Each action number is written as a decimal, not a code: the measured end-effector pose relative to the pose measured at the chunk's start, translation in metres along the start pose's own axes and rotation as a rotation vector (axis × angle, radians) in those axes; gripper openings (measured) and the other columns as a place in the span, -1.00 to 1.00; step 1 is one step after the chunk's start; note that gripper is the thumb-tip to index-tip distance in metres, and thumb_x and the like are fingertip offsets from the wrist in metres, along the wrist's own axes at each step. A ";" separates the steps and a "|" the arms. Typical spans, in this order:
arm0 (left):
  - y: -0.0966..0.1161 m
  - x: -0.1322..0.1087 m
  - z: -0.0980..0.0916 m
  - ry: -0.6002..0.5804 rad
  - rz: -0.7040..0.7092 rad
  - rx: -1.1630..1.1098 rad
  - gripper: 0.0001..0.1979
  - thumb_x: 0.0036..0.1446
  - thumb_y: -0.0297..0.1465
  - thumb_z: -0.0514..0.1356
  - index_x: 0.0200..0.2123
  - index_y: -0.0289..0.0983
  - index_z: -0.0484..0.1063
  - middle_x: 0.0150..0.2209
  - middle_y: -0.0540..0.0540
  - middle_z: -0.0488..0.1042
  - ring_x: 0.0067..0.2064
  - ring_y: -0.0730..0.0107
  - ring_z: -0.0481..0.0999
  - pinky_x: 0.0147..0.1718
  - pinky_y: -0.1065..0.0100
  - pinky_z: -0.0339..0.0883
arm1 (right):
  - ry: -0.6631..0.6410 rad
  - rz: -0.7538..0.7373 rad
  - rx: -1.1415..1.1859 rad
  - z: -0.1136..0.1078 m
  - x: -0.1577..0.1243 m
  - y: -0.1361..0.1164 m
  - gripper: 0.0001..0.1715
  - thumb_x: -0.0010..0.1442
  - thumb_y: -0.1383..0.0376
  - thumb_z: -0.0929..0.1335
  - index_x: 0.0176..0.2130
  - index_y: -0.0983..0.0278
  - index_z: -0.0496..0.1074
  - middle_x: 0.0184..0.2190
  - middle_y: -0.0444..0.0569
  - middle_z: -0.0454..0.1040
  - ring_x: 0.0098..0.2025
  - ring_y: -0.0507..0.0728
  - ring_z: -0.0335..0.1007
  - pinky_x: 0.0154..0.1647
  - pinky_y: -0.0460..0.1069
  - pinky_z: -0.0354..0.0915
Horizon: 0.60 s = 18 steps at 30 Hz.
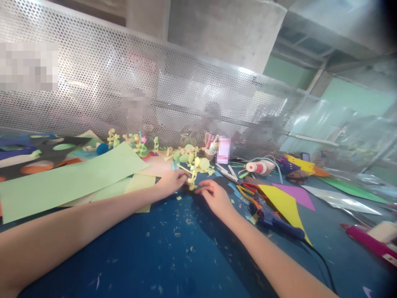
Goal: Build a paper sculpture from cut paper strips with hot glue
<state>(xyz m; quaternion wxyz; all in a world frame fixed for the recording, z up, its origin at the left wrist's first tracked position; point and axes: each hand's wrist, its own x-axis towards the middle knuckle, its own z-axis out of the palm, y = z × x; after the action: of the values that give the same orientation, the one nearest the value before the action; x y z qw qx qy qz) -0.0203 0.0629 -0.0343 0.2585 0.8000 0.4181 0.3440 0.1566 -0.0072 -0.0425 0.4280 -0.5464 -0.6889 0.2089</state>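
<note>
Blue tabletop [149, 252] beneath, hands [171, 183] [216, 198] flank a yellow paper ornament [192, 181].

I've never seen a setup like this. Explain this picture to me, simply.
There is no machine here: those are a person's own bare hands. The single picture comes from a camera worn on the person's head, looking forward and down, so the arms reach in from the bottom edge.

The left hand and right hand meet at a small curly yellow piece, seemingly paper. The hands are close about it, but the blur hides how firmly either one grips it.

On the blue table, large pale green sheets lie to the left. To the right are a yellow sheet, a purple sheet and a dark blue corded tool, probably a glue gun. Behind everything stands a perforated screen.
</note>
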 end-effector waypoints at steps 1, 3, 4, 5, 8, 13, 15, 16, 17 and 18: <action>0.000 0.000 0.000 -0.008 0.002 -0.008 -0.67 0.00 -0.39 -0.03 -0.23 -0.23 0.46 -0.38 -0.01 0.58 -0.30 0.27 0.50 -0.32 0.37 0.30 | 0.007 0.000 -0.002 0.000 0.000 0.000 -0.75 0.01 0.42 0.21 -0.27 0.25 0.35 -0.44 -0.10 0.56 -0.37 0.09 0.46 -0.29 0.00 0.29; -0.001 0.001 0.000 -0.025 0.001 -0.027 -0.66 0.01 -0.39 -0.06 -0.22 -0.23 0.45 -0.35 -0.01 0.58 -0.24 0.25 0.50 -0.27 0.35 0.30 | 0.043 0.001 -0.013 -0.001 0.000 -0.001 -0.78 0.02 0.39 0.21 -0.28 0.24 0.33 -0.43 -0.11 0.54 -0.38 0.09 0.44 -0.30 0.00 0.28; -0.001 0.001 0.000 -0.033 0.000 -0.036 -0.65 0.02 -0.38 -0.07 -0.22 -0.23 0.45 -0.34 -0.01 0.58 -0.22 0.25 0.49 -0.24 0.34 0.30 | 0.070 0.003 -0.021 -0.001 0.000 0.000 -0.80 0.02 0.37 0.21 -0.29 0.24 0.33 -0.42 -0.10 0.53 -0.38 0.10 0.43 -0.30 0.01 0.28; -0.001 0.001 0.000 -0.039 -0.002 -0.044 -0.65 0.03 -0.38 -0.08 -0.22 -0.24 0.45 -0.33 -0.02 0.57 -0.20 0.25 0.49 -0.22 0.32 0.29 | 0.100 0.007 -0.030 -0.001 0.000 0.000 -0.81 0.03 0.35 0.21 -0.29 0.24 0.32 -0.42 -0.09 0.51 -0.38 0.10 0.42 -0.30 0.01 0.28; -0.003 0.001 0.001 -0.050 -0.009 -0.060 -0.64 0.04 -0.36 -0.10 -0.21 -0.25 0.43 -0.32 -0.02 0.57 -0.16 0.24 0.48 -0.16 0.30 0.28 | 0.165 0.011 -0.055 0.000 0.001 0.003 -0.80 0.01 0.32 0.23 -0.29 0.25 0.32 -0.40 -0.07 0.45 -0.38 0.11 0.39 -0.32 0.02 0.28; -0.004 0.002 0.002 -0.053 -0.015 -0.058 -0.63 0.05 -0.35 -0.11 -0.18 -0.25 0.41 -0.32 -0.03 0.57 -0.17 0.24 0.49 -0.18 0.30 0.29 | 0.173 -0.027 -0.079 0.002 0.003 0.009 -0.71 -0.04 0.34 0.27 -0.23 0.24 0.37 -0.34 -0.06 0.42 -0.31 0.12 0.36 -0.27 0.03 0.29; -0.004 0.001 0.002 -0.055 -0.006 -0.051 -0.63 0.05 -0.37 -0.11 -0.17 -0.25 0.41 -0.32 -0.03 0.57 -0.19 0.25 0.49 -0.20 0.31 0.30 | 0.171 -0.039 -0.088 0.003 0.004 0.011 -0.70 -0.04 0.35 0.27 -0.22 0.24 0.38 -0.32 -0.05 0.42 -0.31 0.12 0.35 -0.24 0.05 0.29; -0.004 0.001 0.002 -0.058 0.001 -0.046 -0.63 0.04 -0.38 -0.10 -0.17 -0.25 0.41 -0.32 -0.03 0.57 -0.20 0.26 0.50 -0.22 0.31 0.30 | 0.171 -0.042 -0.092 0.003 0.004 0.012 -0.70 -0.04 0.36 0.27 -0.22 0.24 0.39 -0.31 -0.04 0.42 -0.31 0.12 0.35 -0.23 0.05 0.29; -0.004 0.001 0.002 -0.062 0.009 -0.040 -0.63 0.02 -0.40 -0.09 -0.17 -0.25 0.41 -0.33 -0.03 0.57 -0.23 0.27 0.50 -0.23 0.32 0.31 | 0.172 -0.043 -0.095 0.003 0.004 0.012 -0.70 -0.03 0.36 0.27 -0.22 0.25 0.39 -0.30 -0.04 0.41 -0.31 0.11 0.35 -0.23 0.05 0.29; -0.004 0.001 0.002 -0.067 0.020 -0.035 -0.63 0.00 -0.42 -0.07 -0.16 -0.24 0.41 -0.33 -0.03 0.57 -0.25 0.28 0.50 -0.24 0.32 0.31 | 0.172 -0.044 -0.098 0.003 0.004 0.013 -0.69 -0.03 0.36 0.27 -0.21 0.25 0.39 -0.29 -0.03 0.41 -0.31 0.11 0.35 -0.22 0.06 0.29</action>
<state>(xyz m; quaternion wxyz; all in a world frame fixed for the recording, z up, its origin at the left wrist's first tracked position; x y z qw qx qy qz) -0.0203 0.0657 -0.0377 0.2828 0.8108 0.3949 0.3267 0.1614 0.0005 -0.0522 0.4628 -0.5675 -0.6707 0.1181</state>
